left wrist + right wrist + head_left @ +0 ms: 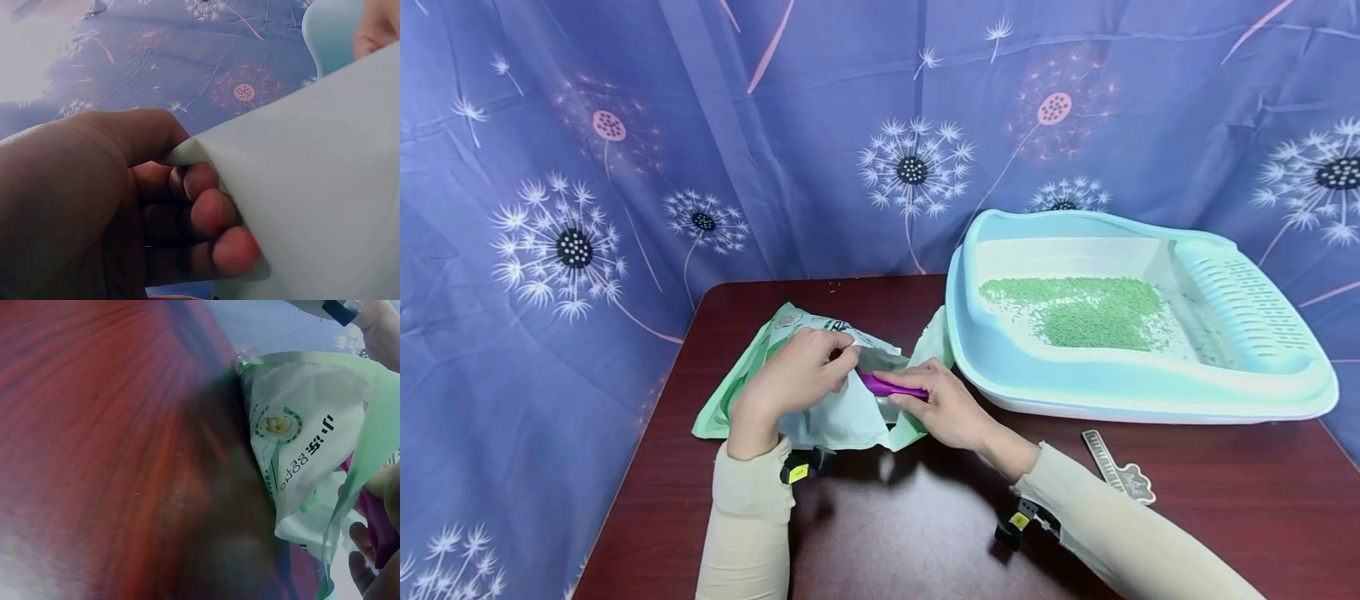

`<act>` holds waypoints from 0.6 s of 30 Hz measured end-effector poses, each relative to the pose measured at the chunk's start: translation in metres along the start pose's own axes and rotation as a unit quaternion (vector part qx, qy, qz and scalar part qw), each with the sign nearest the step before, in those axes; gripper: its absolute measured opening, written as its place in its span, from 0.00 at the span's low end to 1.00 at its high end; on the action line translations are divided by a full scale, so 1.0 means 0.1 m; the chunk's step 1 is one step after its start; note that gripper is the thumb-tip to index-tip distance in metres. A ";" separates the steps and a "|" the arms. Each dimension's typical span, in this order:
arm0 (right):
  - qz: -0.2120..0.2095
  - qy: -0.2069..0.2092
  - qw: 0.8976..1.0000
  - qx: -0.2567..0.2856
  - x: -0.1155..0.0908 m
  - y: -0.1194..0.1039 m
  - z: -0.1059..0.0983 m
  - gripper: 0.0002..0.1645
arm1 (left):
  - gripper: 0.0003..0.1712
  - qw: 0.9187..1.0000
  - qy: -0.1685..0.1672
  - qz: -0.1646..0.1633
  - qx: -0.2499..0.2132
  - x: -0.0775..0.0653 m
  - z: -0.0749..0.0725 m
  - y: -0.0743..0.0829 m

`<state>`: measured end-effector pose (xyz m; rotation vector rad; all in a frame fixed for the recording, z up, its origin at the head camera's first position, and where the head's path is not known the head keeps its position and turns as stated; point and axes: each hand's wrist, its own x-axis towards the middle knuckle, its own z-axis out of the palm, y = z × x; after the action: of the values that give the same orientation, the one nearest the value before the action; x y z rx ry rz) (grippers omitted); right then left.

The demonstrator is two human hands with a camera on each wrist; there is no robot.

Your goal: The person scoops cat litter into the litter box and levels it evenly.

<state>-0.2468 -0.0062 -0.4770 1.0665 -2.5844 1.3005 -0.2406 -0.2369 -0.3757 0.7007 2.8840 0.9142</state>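
Observation:
A white-and-green printed plastic bag [842, 417] lies on the table with its mouth spread toward the right. My left hand [801, 371] pinches the upper edge of that mouth between thumb and curled fingers; in the left wrist view the pale film [312, 162] stretches away from the fingertips. My right hand [951, 404] grips a purple handle [895, 387] at the bag's mouth. The handle's far end goes into the bag and is hidden. From the right wrist view, the purple handle [378, 525] shows beside the bag's green edge.
A light-blue litter box [1135, 379] stands at the right, close by the bag, with green pellets [1090, 317] on its floor. A small flat grey tag-like piece [1120, 471] lies in front of it. Behind the dark red table [880, 533] hangs a blue dandelion-print cloth [820, 150].

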 end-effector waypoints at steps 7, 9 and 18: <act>0.061 0.044 0.997 0.022 -0.20 0.04 0.02 0.25 | 0.22 1.000 -0.003 -0.005 -0.006 0.00 0.00 0.00; 0.076 0.055 0.995 0.035 -0.24 0.04 0.03 0.25 | 0.21 1.000 -0.004 -0.004 -0.009 0.00 -0.01 0.00; 0.177 0.078 0.968 0.162 -0.41 0.05 0.05 0.25 | 0.21 1.000 -0.005 -0.002 -0.022 -0.01 -0.01 -0.01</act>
<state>-0.2173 0.0153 -0.4975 0.5078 -2.5778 1.8539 -0.2401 -0.2389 -0.3757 0.6926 2.8453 0.9680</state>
